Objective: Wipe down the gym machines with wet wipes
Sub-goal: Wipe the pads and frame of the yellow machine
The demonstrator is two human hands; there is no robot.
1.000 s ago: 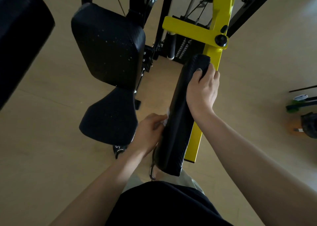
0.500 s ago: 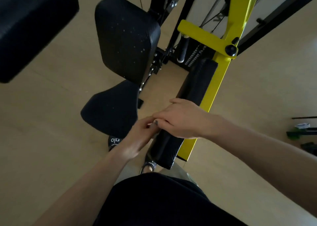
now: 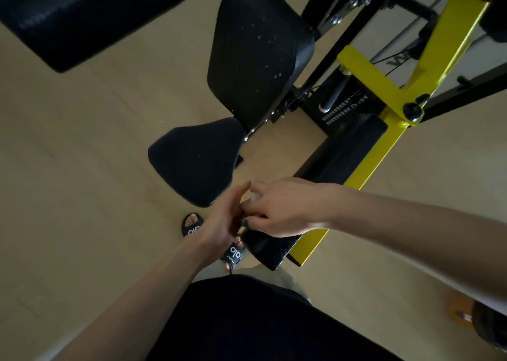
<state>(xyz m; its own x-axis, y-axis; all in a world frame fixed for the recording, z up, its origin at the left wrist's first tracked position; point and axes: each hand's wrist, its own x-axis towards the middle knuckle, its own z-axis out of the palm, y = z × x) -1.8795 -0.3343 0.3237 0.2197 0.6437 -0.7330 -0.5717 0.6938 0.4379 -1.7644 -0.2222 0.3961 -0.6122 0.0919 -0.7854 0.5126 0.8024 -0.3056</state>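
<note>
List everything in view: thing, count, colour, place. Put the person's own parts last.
back pad: 1, black, top centre
seat pad: 1, black, below the back pad
long arm pad: 1, black, beside the yellow arm
machine arm: 1, yellow, right
big pad: 1, black, top left
wet wipe: 1, white, between the hands, mostly hidden
floor: light wood
sandals: 2, black, lower centre
left hand: 1, at the wipe
right hand: 1, over the long arm pad's near end

Each black slide sandal (image 3: pixel 192 228) carries white lettering — "alo" — with the smaller print below unreadable.
</note>
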